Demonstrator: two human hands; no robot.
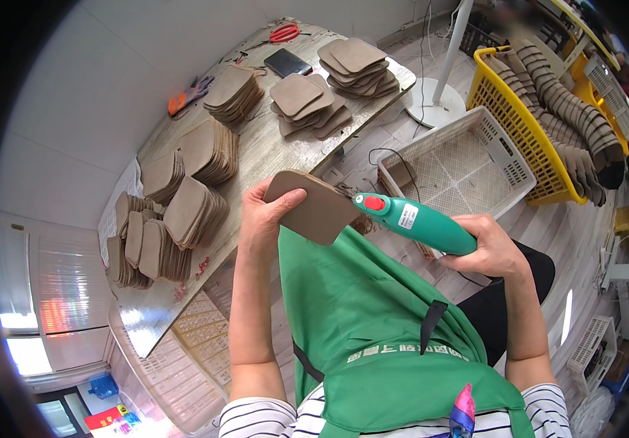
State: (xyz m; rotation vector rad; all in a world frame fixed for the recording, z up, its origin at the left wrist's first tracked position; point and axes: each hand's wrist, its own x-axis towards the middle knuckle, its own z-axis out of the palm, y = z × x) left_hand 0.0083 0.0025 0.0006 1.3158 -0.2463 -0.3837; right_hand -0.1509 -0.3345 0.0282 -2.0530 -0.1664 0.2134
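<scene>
Pinches a brown, round-cornered panel in the left hand, in front of the green apron and beside a tabletop bearing stacked panels; wraps the right hand around a green handheld tool, with the tip close to the panel's right edge.

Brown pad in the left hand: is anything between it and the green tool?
Nothing visible. The green tool, in the right hand, has its tip right by the edge of the brown pad that the left hand holds; whether they touch, I cannot tell.
</scene>
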